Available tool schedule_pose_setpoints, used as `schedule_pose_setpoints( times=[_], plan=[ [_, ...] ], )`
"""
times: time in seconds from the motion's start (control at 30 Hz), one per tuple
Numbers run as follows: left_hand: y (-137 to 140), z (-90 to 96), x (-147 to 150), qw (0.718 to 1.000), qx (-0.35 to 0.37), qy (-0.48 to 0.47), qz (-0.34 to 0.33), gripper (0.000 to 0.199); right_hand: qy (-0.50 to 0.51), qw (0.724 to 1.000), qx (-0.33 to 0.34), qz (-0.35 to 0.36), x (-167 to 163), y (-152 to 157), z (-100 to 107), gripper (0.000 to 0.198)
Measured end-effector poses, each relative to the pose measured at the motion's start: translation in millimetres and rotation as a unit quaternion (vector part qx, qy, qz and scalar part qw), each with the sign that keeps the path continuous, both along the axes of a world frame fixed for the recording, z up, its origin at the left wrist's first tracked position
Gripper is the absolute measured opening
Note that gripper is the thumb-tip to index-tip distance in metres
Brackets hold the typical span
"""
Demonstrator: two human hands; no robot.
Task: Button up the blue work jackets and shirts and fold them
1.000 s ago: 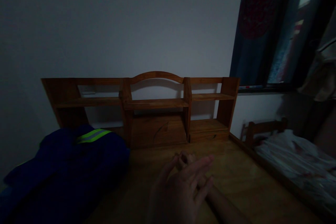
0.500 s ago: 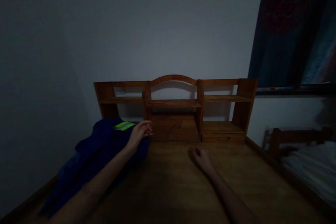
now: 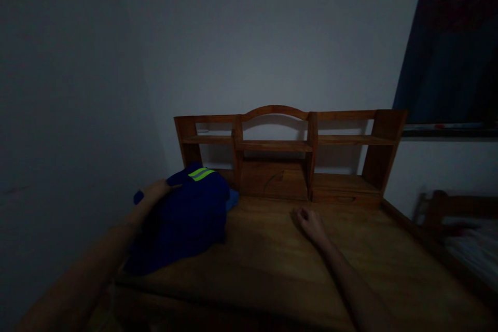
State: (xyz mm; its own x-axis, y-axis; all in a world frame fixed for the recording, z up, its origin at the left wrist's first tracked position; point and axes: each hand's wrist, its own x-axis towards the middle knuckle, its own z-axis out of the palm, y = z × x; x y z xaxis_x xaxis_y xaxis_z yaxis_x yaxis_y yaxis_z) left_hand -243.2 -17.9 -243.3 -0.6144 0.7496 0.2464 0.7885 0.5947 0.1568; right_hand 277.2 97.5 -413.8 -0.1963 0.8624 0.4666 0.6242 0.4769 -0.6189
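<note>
A dark blue garment point(image 3: 190, 223) with a yellow-green and grey reflective stripe point(image 3: 201, 174) lies bunched on the left of the wooden desk point(image 3: 264, 259). At the garment's upper left edge is my left hand point(image 3: 157, 190), closed on the cloth; its fingers are partly hidden and dim. A small blue patch shows beyond its wrist. My right hand point(image 3: 312, 224) rests on the desktop with curled fingers and nothing visible in them, apart from the garment. A lighter blue bit of cloth point(image 3: 232, 199) sticks out at the garment's right side.
A wooden shelf unit point(image 3: 274, 145) with several compartments stands at the desk's back, against a pale wall point(image 3: 249, 36). The desk's front edge runs below the garment. To the right are a dark window point(image 3: 447, 62) and a wooden bed frame point(image 3: 447, 202). The room is dim.
My left hand has moved left from above the garment to its left edge. The garment's part at lower left has been drawn in, leaving a more compact heap. My right hand stays on the desk.
</note>
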Motion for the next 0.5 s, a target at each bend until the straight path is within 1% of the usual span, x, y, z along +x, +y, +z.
schedule_pose_setpoints(
  times=[0.03,0.07,0.13,0.2,0.23,0.3,0.33,0.37,0.43,0.47,0.5],
  plan=[
    [0.2,3.3,-1.3,1.0,-0.012,-0.004,0.009,0.063,0.0,1.0,-0.001,-0.001,0.6,-0.4,0.4,0.033],
    [0.4,7.5,-0.9,1.0,-0.01,0.0,0.006,0.061,0.001,1.0,-0.001,-0.003,1.3,-1.2,0.9,0.033],
    [0.2,20.3,5.1,0.999,0.032,0.037,-0.02,0.06,0.004,1.0,-0.001,-0.007,2.4,-3.9,2.0,0.033],
    [-1.4,40.7,18.0,0.99,0.103,0.089,-0.046,0.06,0.008,1.0,0.001,-0.01,2.5,-8.5,4.5,0.033],
    [-2.7,54.3,26.5,0.981,0.146,0.113,-0.059,0.06,0.01,1.0,0.003,-0.011,1.4,-11.6,6.9,0.033],
    [-5.8,87.6,47.1,0.955,0.243,0.14,-0.094,0.057,0.012,1.0,0.011,-0.011,-4.6,-20.1,16.5,0.034],
    [-7.4,106.7,58.9,0.938,0.295,0.141,-0.112,0.055,0.02,1.0,0.017,-0.005,-10.3,-25.8,24.5,0.034],
    [-8.7,126.8,72.0,0.916,0.351,0.141,-0.136,0.053,0.035,0.999,0.024,0.006,-18.0,-32.9,35.0,0.033],
    [-10.3,167.4,102.5,0.857,0.464,0.119,-0.188,0.05,0.089,0.994,0.038,0.043,-39.7,-51.9,63.9,0.036],
    [-10.7,186.4,120.4,0.821,0.519,0.101,-0.217,0.049,0.123,0.989,0.046,0.066,-53.1,-63.8,81.8,0.045],
    [-11.1,203.3,140.4,0.782,0.566,0.081,-0.249,0.048,0.155,0.983,0.057,0.08,-67.6,-76.7,101.4,0.06]
  ],
)
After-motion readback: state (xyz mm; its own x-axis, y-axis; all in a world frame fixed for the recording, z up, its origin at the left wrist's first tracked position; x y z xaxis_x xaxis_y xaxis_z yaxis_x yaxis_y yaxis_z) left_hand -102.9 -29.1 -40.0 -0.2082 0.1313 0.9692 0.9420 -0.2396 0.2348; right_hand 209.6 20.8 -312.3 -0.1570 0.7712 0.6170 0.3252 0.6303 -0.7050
